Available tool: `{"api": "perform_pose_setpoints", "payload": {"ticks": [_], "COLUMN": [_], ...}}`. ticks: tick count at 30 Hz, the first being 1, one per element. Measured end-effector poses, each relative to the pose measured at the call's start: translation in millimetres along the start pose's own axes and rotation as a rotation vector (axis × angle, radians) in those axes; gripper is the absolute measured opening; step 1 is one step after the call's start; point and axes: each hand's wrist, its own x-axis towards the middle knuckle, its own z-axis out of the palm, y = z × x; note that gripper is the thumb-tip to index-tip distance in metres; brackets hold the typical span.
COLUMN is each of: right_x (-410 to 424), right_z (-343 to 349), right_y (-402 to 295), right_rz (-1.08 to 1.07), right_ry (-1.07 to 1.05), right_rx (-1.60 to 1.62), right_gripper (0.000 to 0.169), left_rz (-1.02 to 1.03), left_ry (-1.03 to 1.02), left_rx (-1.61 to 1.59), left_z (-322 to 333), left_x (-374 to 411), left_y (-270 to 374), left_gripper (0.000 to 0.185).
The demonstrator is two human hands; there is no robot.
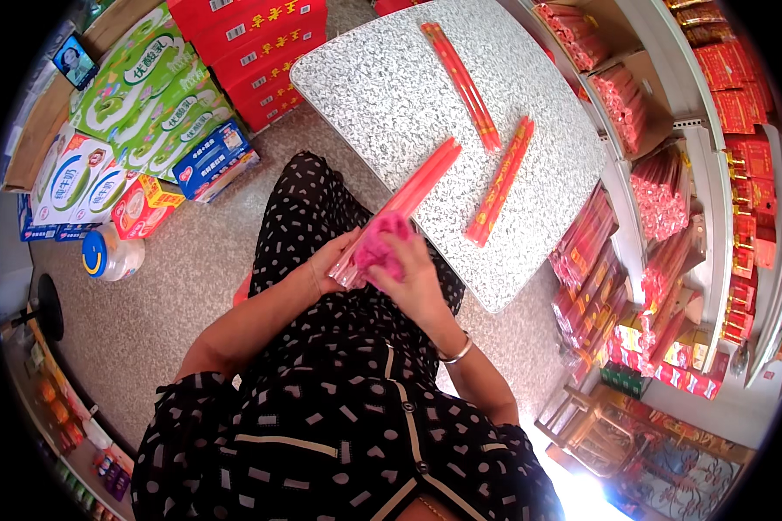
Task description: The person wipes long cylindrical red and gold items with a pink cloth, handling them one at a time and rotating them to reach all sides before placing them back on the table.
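My left hand (333,260) grips the lower end of a long bundle of red sticks in clear wrap (417,179), perhaps incense or candles. The bundle slants up over the edge of a speckled table (365,78). A crumpled pink cloth (384,251) is in my right hand (414,277), pressed against the bundle near its lower end. Two similar red packs lie on the tabletop: a long one (463,88) farther back and a shorter one with gold print (500,182) nearer the right side.
Red cartons (254,58) and green milk cartons (150,98) are stacked at the left, beside a plastic jar with a blue lid (112,253). Shelves on the right hold many red bundles (661,189). A wooden chair (593,430) stands at the lower right.
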Motion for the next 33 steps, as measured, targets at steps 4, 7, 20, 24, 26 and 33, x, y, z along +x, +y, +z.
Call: {"api": "perform_pose_setpoints", "payload": {"ticks": [4, 7, 20, 24, 26, 33], "right_x": [28, 73, 47, 12, -1, 22], "right_z": [-3, -22, -64, -61, -64, -103], "right_y": [8, 59, 124, 101, 101, 2], "right_rz": [0.026, 0.139, 0.463, 0.530, 0.511, 0.142], "right_ry": [-0.142, 0.003, 0.531, 0.630, 0.645, 0.801], "right_rx": [-0.144, -0.154, 0.932, 1.131, 1.181, 0.975], "right_gripper": [0.047, 0.038, 0.034, 0.034, 0.037, 0.045], "left_rz": [-0.056, -0.043, 0.010, 0.079, 0.162, 0.560], "left_ry": [-0.104, 0.018, 0.112, 0.008, -0.005, -0.099], "left_rx": [-0.029, 0.014, 0.567, 0.647, 0.712, 0.915], "left_z": [-13, -13, 26, 49, 64, 161], "left_x": [-4, -3, -31, -38, -39, -60], "left_y": [0, -2, 0, 10, 13, 46], "left_gripper": [0.051, 0.056, 0.034, 0.039, 0.041, 0.040]}}
